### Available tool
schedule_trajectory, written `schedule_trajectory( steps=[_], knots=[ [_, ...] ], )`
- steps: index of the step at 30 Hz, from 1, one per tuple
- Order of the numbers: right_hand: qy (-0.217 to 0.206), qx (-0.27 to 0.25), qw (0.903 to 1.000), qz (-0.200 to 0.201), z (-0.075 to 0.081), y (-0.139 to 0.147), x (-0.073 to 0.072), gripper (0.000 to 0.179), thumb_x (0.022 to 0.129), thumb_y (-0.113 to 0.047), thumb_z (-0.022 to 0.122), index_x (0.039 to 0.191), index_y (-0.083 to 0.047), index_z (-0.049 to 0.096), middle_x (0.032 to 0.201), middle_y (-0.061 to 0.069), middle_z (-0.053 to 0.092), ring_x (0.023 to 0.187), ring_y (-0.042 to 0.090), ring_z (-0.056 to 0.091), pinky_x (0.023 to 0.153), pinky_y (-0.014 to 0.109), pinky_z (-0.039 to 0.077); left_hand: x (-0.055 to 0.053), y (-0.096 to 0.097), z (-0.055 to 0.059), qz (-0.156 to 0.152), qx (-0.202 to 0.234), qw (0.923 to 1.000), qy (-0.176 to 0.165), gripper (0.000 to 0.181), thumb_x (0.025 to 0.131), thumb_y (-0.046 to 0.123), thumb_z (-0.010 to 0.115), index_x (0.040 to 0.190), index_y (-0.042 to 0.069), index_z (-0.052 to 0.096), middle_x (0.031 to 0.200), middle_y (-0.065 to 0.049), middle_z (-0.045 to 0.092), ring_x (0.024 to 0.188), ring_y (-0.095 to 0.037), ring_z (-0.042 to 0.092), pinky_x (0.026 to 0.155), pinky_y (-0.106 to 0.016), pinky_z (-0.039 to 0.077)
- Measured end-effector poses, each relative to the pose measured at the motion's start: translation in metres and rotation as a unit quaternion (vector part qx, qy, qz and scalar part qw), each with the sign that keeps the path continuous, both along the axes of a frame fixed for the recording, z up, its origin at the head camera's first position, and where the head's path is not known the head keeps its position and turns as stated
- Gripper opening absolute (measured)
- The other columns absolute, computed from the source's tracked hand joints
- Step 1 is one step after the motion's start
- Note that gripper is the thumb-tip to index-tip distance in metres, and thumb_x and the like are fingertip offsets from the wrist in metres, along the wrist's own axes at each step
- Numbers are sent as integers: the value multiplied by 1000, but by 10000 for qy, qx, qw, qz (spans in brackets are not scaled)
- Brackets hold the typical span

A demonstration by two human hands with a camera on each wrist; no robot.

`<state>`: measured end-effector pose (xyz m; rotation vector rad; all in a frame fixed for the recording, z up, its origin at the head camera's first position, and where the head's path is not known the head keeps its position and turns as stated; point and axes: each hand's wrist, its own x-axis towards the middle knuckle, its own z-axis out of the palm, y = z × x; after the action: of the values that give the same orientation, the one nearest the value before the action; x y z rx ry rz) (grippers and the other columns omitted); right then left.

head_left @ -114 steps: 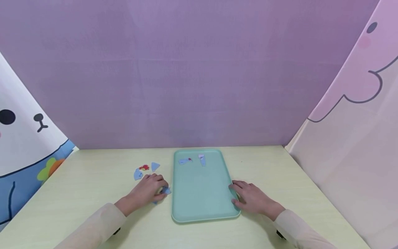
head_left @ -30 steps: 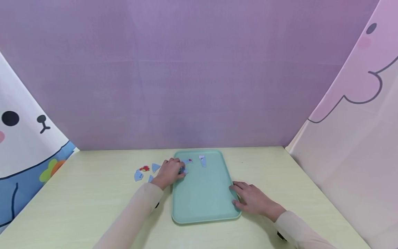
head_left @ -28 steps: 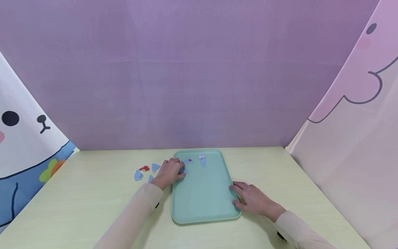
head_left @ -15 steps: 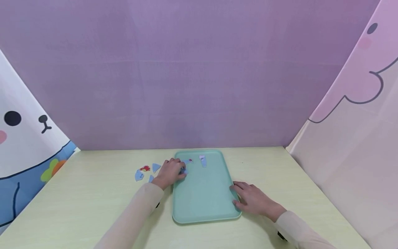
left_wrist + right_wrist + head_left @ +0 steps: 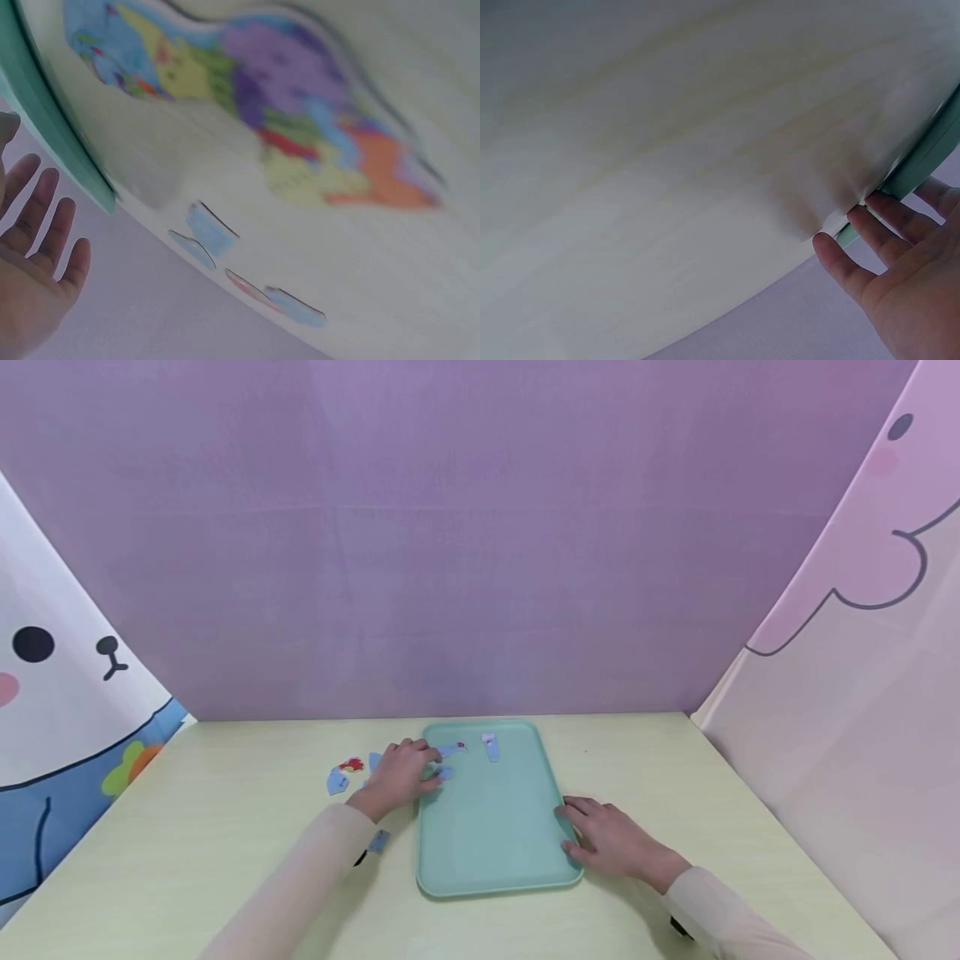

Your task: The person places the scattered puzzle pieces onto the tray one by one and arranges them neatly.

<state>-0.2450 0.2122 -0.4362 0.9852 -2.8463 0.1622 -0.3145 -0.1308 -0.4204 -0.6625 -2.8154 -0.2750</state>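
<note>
My left hand [image 5: 399, 772] is over the left rim of a mint-green tray [image 5: 495, 843], its fingers spread and relaxed in the left wrist view. Just past its fingertips a small blue puzzle piece [image 5: 446, 772] lies in the tray. Farther back in it are a blue piece with a red spot [image 5: 452, 749] and a blue-and-white piece [image 5: 491, 747]. My right hand [image 5: 611, 837] rests at the tray's right rim, fingertips on the edge. In the right wrist view its fingers [image 5: 889, 236] are only slightly bent.
Left of the tray lie a red piece [image 5: 351, 765], a blue piece [image 5: 337, 781] and another blue one [image 5: 374, 762] partly behind my hand. Nearer me is one more piece [image 5: 378, 841]; large, colourful printed pieces [image 5: 292, 97] show in the left wrist view. A purple backdrop [image 5: 480, 543] stands behind the table.
My left hand carried a blue piece from the table into the tray, let go of it and drew back slightly left. A piece behind my left forearm came into view. My right hand stayed put.
</note>
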Motion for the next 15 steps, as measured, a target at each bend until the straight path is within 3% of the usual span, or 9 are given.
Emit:
schedule_trajectory(
  steps=[8,15],
  knots=[
    [-3,30,10000,-21,1,0,0,47,87,-35,55,125,-8,51,130,13,50,119,29,49,86,47,45,13,-19,3,-163,40,9996,231,28,79,32,69,102,16,67,101,-1,62,95,-24,55,80,-45,45],
    [28,18,10000,8,1,0,0,47,87,-34,56,125,-7,51,130,14,50,118,30,49,85,47,46,29,-32,-1,-489,155,9978,427,24,79,29,68,98,14,68,98,-1,63,92,-23,56,79,-41,46]
  ],
)
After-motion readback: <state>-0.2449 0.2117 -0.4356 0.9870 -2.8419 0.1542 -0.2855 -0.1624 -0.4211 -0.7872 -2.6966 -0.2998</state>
